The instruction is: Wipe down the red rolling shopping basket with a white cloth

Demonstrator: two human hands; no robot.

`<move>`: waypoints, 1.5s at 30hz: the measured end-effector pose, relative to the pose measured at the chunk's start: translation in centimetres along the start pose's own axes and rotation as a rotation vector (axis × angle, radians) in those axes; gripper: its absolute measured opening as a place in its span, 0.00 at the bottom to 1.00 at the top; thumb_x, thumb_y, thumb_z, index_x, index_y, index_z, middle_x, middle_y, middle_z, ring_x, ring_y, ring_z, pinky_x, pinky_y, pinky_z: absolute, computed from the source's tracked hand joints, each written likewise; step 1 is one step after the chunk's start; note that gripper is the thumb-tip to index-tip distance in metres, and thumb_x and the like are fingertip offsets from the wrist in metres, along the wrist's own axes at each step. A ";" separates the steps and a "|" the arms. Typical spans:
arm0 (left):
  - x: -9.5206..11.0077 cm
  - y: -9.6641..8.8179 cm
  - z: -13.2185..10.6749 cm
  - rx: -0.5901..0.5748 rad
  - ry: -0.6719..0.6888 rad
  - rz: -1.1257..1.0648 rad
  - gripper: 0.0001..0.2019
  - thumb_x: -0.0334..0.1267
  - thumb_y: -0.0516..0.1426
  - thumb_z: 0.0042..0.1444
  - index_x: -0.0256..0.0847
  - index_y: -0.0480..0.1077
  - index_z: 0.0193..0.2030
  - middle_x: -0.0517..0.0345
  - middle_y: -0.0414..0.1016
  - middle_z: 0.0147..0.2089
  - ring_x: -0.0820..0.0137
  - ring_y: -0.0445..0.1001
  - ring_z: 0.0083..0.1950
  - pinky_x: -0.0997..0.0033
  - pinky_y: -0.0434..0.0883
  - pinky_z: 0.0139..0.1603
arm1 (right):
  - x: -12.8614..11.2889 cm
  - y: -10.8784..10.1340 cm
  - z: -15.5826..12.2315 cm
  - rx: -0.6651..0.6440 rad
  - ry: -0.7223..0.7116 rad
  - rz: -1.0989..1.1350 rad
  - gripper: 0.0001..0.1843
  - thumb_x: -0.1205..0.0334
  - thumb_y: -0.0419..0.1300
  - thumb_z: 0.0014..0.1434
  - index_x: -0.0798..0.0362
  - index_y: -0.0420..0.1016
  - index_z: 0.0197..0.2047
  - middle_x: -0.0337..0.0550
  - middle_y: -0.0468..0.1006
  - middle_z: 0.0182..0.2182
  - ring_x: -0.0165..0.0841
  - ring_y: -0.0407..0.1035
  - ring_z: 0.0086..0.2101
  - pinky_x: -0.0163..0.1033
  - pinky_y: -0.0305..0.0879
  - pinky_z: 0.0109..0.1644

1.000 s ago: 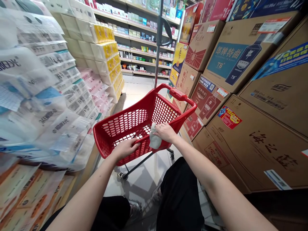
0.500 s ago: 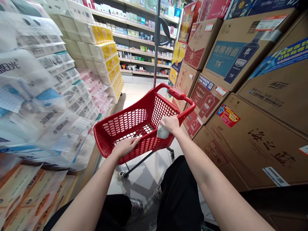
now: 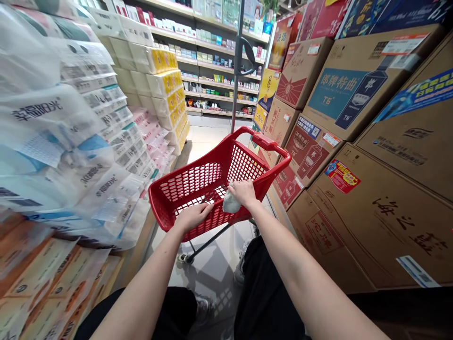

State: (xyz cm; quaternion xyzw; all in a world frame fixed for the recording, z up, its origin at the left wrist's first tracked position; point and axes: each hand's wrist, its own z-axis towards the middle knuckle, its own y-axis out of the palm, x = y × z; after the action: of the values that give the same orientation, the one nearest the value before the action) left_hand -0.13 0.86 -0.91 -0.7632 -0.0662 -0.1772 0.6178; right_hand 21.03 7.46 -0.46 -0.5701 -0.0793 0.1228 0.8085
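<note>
A red plastic shopping cart (image 3: 191,177) stands in front of me, turned sideways, with its handle (image 3: 271,142) at the upper right. My left hand (image 3: 194,216) is closed over the near rim of the basket, thumb on top and fingers partly hidden. Further right along that same rim, my right hand (image 3: 244,192) grips a pale grey cloth (image 3: 231,202). The cloth hangs against the outer side of the basket. Through the basket's holes the light floor shows.
Stacked cardboard cartons (image 3: 389,226) wall the right side. On the left rise piles of wrapped tissue packs (image 3: 166,85) and plastic-wrapped paper bundles (image 3: 63,127). Shelves of small goods (image 3: 215,61) stand behind a grey upright pole (image 3: 237,85). My shoes (image 3: 242,262) are close to the cart's wheels (image 3: 186,258).
My right hand has slid the cloth leftward along the near rim, closer to my left hand. The left hand keeps its hold on the rim. The view has shifted slightly.
</note>
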 end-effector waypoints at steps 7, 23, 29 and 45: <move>-2.5 0.6 -1.3 0.045 0.076 0.006 0.27 0.59 0.36 0.60 0.48 0.69 0.43 0.56 0.77 0.43 0.64 0.74 0.44 0.70 0.65 0.40 | 0.1 0.6 1.7 -0.028 -0.022 0.016 0.22 0.47 0.47 0.65 0.52 0.75 0.37 0.45 0.80 0.33 0.35 0.71 0.39 0.42 0.52 0.48; -5.7 1.0 -4.8 0.066 -0.036 0.025 0.26 0.59 0.35 0.61 0.48 0.67 0.45 0.55 0.76 0.45 0.63 0.74 0.46 0.68 0.66 0.42 | -6.7 2.7 -3.7 0.257 -0.082 0.050 0.17 0.54 0.47 0.66 0.57 0.70 0.43 0.52 0.74 0.39 0.42 0.63 0.45 0.50 0.47 0.59; -4.8 1.4 -6.6 0.048 0.000 0.013 0.27 0.60 0.35 0.60 0.48 0.67 0.43 0.55 0.76 0.45 0.63 0.74 0.47 0.68 0.66 0.42 | -2.2 1.4 -5.6 0.134 -0.461 -0.003 0.18 0.51 0.51 0.64 0.58 0.68 0.46 0.52 0.73 0.42 0.42 0.63 0.47 0.48 0.50 0.59; -4.3 2.1 -3.8 0.043 0.006 0.025 0.30 0.61 0.32 0.59 0.49 0.67 0.44 0.54 0.76 0.45 0.61 0.74 0.45 0.67 0.65 0.39 | 2.9 2.5 -4.0 0.233 -0.271 -0.099 0.15 0.58 0.54 0.62 0.61 0.67 0.47 0.57 0.71 0.44 0.45 0.60 0.50 0.57 0.44 0.65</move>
State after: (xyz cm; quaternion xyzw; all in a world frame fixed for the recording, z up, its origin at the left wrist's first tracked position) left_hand -4.13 -2.76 -3.68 -0.7501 -0.0584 -0.1703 0.6364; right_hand 24.61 5.45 -4.17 -0.4464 -0.2006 0.1667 0.8560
